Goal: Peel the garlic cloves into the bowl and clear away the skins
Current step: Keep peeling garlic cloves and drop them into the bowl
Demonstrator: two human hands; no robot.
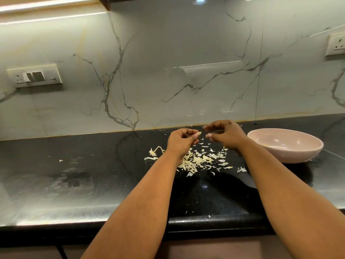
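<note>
1. The left hand (180, 140) pinches a garlic clove (199, 133) at its fingertips, raised above the black counter (93, 165).
2. The right hand (226, 132), at 3 o'clock of the clove, has curled fingers; whether it holds anything, I cannot tell.
3. Skins (200, 160) lie scattered below both hands.
4. The pink bowl (291, 152) sits at 3 o'clock of the skins.

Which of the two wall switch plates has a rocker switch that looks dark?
The switch plate on the left, low on the backsplash; its rocker is grey. The plate at the right edge shows only pale sockets.
</note>
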